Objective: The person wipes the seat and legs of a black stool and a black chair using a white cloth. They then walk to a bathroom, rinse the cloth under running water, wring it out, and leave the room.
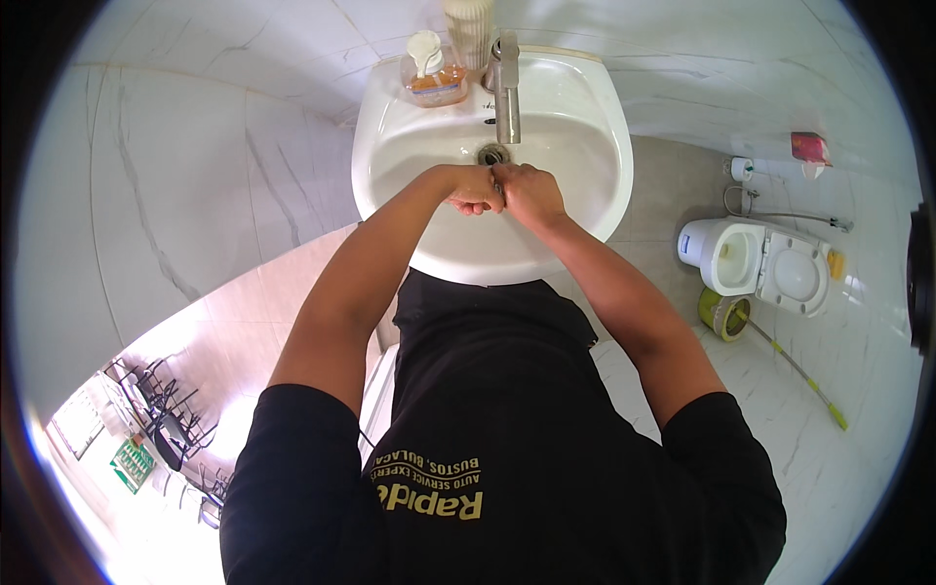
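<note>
My left hand and my right hand meet over the bowl of a white wash basin, pressed against each other just below the drain. Both hands are curled, fingers folded together, and nothing shows between them. A metal tap reaches out over the bowl right above my hands. No stream of water is clear to see. A clear pump bottle of orange soap stands on the basin's back rim, left of the tap.
A pale ribbed container stands behind the tap. A white toilet is at the right, with a yellow-green bucket and a long-handled brush beside it, a hose sprayer and a pink packet at the wall. Marble-look tiles cover the wall and floor.
</note>
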Demonstrator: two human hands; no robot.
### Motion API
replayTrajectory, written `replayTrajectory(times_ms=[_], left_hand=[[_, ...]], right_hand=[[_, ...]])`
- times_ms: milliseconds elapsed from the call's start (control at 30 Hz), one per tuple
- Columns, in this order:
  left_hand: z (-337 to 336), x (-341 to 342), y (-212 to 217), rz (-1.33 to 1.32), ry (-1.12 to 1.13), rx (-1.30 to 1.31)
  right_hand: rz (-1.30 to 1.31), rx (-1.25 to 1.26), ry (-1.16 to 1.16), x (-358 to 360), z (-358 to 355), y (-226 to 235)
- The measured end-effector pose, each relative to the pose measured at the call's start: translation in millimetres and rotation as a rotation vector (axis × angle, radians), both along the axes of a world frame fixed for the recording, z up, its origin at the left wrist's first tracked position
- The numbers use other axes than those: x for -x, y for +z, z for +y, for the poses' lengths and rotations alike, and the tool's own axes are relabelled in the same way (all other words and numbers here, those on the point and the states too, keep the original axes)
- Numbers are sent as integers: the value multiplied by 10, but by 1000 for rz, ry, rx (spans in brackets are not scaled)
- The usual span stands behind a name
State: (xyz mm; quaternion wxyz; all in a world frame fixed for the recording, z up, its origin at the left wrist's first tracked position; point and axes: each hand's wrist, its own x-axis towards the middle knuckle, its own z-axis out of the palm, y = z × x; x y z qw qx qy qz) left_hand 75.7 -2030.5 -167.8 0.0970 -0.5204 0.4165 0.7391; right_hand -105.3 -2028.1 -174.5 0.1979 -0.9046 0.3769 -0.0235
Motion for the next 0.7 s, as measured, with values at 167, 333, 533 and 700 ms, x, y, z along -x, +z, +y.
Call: replayTrajectory(times_ms=[167, 333, 533, 700], left_hand=[[339, -60, -153, -15, 414, 249], [786, 155, 57, -67, 253, 1006], [853, 348, 269, -183, -276, 1475], [602, 392, 393, -171, -367, 1435]], right_hand=[[-29, -156, -158, 162, 7, -25], [-49, -1275, -415, 432, -237, -6], [-127, -2114, -190, 581, -270, 238], [-98, -2200, -153, 519, -237, 249]])
